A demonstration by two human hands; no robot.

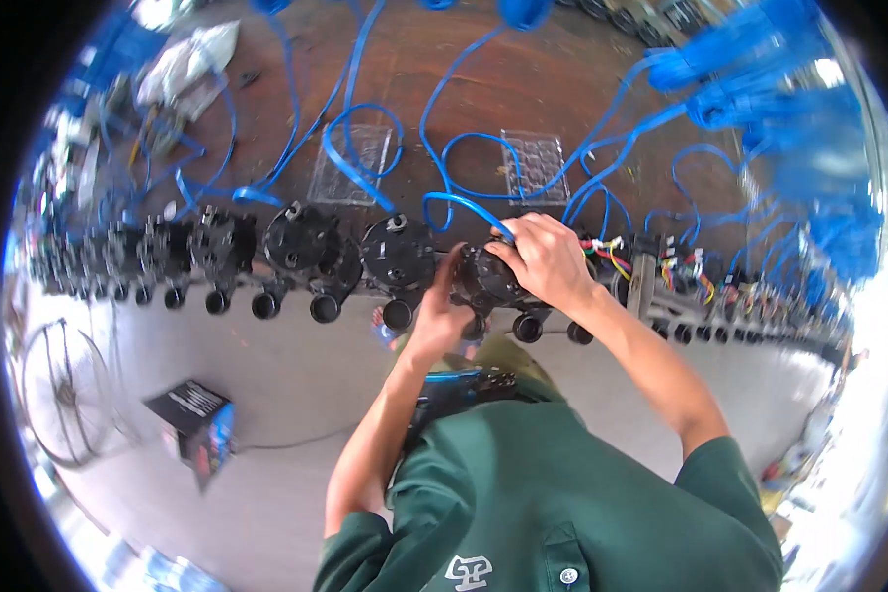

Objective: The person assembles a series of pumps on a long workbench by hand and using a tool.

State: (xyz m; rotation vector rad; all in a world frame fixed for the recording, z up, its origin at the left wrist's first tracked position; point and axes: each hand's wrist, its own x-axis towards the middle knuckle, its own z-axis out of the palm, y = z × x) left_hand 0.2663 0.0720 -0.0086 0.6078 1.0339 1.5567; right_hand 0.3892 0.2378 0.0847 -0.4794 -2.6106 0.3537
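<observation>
Here, at the near edge of the workbench [414, 84], the left hand [438, 314] grasps a black round housing [491, 278]; the right hand [551, 262], its exact hold indeterminable, covers the upper side beside a blue cable [473, 205]. Sound practice: steady the housing, keeping the cable unkinked.

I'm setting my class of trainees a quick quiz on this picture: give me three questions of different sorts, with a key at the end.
1. True or false: the left hand is at the left side of a round black part.
2. Multiple choice: how many clear plastic trays lie on the brown tabletop beyond the hands?
A) one
B) two
C) four
3. Fill in the missing colour: the cable that leads to the right hand is ____.

Key: 1 true; 2 B; 3 blue.
</observation>
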